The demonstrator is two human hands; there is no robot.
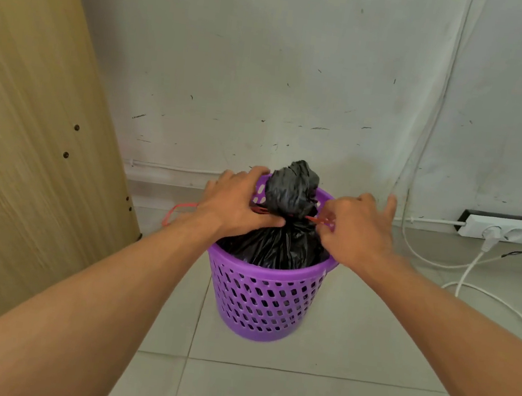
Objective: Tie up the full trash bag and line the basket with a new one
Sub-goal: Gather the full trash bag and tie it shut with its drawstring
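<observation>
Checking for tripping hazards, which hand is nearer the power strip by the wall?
Right. The right hand pinches the red drawstring beside the power strip; the left hand is across the bag.

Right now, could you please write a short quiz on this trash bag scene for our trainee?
1. True or false: the black trash bag sits inside the purple basket.
2. What colour is the drawstring round the bag's neck?
3. Which hand pinches the drawstring with thumb and forefinger: A the left hand, B the right hand?

Key: 1 true; 2 red; 3 B. The left hand grips the gathered neck and the cord's other side.
</observation>
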